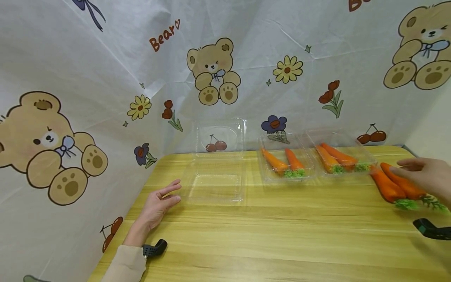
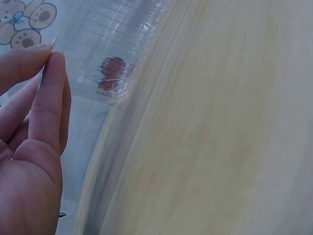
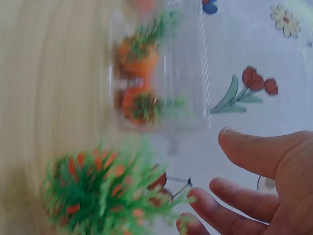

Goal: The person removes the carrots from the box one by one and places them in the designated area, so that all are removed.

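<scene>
My left hand (image 1: 156, 205) is at the left side of a clear plastic clamshell box (image 1: 216, 199). Thumb and fingers (image 2: 46, 93) pinch the thin rim of that box in the left wrist view. The box stands with its lid raised against the backdrop, and nothing lies inside. At the far right, my right hand (image 1: 428, 176) hovers over two loose carrots (image 1: 389, 188) with green tops, its fingers spread and holding nothing. In the right wrist view, the leafy carrot tops (image 3: 107, 191) are below that hand (image 3: 254, 186).
Two closed clear boxes, a middle one (image 1: 306, 176) and a right one (image 1: 347, 137), stand along the back of the wooden table (image 1: 267, 239), each with two carrots inside. Behind them hangs a bear-print cloth (image 1: 253, 58). A black wrist camera (image 1: 155, 248) is strapped to the left wrist.
</scene>
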The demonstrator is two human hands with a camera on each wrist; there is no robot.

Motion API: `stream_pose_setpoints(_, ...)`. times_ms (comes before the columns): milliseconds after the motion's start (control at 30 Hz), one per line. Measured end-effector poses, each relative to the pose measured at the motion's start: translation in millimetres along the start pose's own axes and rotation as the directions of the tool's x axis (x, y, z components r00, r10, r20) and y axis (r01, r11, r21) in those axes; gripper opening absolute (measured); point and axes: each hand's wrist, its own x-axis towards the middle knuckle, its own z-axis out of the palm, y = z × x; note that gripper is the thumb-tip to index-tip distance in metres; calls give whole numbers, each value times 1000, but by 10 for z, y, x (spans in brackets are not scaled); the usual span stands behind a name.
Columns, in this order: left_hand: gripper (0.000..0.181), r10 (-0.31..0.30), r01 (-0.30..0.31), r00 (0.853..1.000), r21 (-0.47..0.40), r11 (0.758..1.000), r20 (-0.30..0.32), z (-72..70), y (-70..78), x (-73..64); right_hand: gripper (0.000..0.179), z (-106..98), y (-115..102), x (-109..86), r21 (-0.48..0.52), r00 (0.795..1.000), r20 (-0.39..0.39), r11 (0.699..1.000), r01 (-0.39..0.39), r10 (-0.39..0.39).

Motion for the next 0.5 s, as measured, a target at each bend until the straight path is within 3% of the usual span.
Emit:
stream_pose_setpoints(267,60,3,-3,1000,2,1000,7,-6,-12,6,78,65,-262,-119,-67,988,-49,987,143,-147)
stream_pose_setpoints(500,59,4,-4,1000,3,1000,5,-5,-10,7,68,182,-573,-220,-35,965,-59,967,252,-254)
